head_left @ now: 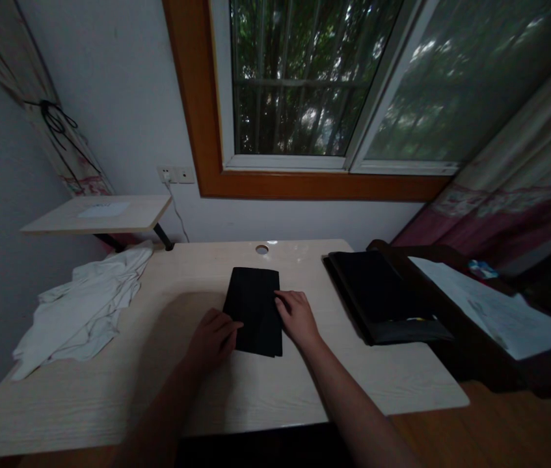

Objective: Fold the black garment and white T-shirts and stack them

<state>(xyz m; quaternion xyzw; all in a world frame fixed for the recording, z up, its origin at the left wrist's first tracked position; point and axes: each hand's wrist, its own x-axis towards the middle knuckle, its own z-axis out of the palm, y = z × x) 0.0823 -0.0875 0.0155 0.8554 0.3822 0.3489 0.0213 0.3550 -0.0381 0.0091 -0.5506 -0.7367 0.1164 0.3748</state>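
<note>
black layered rectangle [257, 309] lies flat on grained tabletop [275, 403], left fingers [217, 316] and right fingers [291, 297] touching its sides, grip unclear.

"What is lying in the middle of the desk [353, 396]?"

"A folded piece [256, 313]; the left hand [214, 339] is touching its left edge, the right hand [299, 317] its right."

"And leftward?"

"A cloth [84, 305] is lying there, and a raised shelf [146, 209] is standing behind it, carrying a paper [103, 210]."

"What is lying rightward?"

"A stack [382, 292] is lying at the desk's edge, and a window [299, 97] is sitting in the wall [123, 84] behind."
</note>
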